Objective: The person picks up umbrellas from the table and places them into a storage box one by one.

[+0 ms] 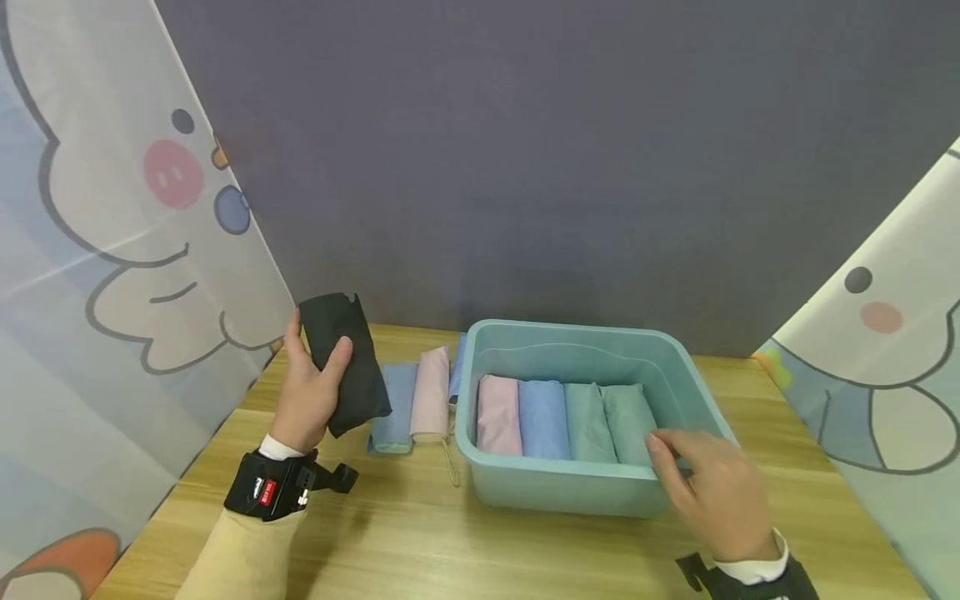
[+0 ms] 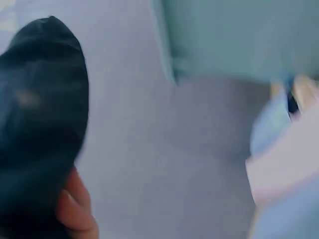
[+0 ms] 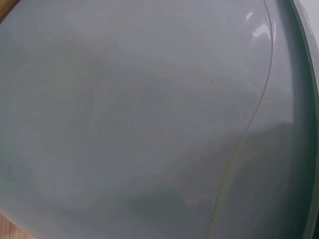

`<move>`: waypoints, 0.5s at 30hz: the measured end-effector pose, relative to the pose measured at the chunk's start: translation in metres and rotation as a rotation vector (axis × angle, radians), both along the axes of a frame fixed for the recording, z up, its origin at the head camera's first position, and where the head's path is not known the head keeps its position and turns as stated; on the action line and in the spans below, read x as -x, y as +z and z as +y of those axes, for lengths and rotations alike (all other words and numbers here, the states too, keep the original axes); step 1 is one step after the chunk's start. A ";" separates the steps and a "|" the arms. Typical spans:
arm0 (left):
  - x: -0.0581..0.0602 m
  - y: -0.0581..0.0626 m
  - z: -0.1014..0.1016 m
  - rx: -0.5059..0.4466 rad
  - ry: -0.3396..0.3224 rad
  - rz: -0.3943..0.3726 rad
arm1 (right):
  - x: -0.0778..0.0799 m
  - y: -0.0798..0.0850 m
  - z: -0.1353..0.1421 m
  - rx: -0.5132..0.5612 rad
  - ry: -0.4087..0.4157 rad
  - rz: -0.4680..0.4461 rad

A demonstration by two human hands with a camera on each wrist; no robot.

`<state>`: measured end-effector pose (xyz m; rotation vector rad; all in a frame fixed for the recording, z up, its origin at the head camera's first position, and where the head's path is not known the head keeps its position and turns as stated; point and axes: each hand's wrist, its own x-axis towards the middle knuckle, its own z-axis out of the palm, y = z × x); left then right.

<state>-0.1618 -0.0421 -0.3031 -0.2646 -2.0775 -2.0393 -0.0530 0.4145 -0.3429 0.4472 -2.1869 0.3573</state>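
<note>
My left hand (image 1: 307, 396) holds up a black folded fabric bundle (image 1: 345, 367), thumb across its face and fingers behind. In the left wrist view the bundle (image 2: 42, 99) fills the left side, with fingertips below. My right hand (image 1: 712, 487) is at the front right rim of a teal plastic bin (image 1: 555, 492), its fingers bent. Whether it grips the rim or touches the nearest bundle is unclear. Inside the bin stand a pink bundle (image 1: 498, 417), a blue bundle (image 1: 545, 419) and two green bundles (image 1: 588, 422). The right wrist view shows smooth bin wall (image 3: 124, 99).
Left of the bin lie a blue folded bundle (image 1: 395, 408) and a pink rolled one (image 1: 431, 392) with a pale end and cord loop. Another blue bundle (image 1: 457, 367) is partly hidden behind the bin. A grey panel (image 1: 570, 167) stands behind the wooden table (image 1: 420, 533).
</note>
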 end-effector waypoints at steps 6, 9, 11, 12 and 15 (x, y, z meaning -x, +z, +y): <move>-0.002 0.034 0.024 -0.155 -0.201 -0.109 | 0.000 0.000 -0.002 0.006 0.008 -0.014; 0.005 0.045 0.036 -0.108 -0.216 -0.067 | 0.000 0.001 -0.003 0.013 0.015 -0.018; 0.009 0.051 0.043 -0.062 -0.224 -0.015 | 0.001 0.001 -0.003 0.013 0.018 -0.016; 0.012 0.055 0.048 -0.040 -0.228 0.009 | 0.002 0.001 -0.003 0.019 0.020 -0.006; 0.020 0.065 0.063 0.033 -0.227 0.044 | 0.002 0.001 -0.002 0.030 0.018 0.016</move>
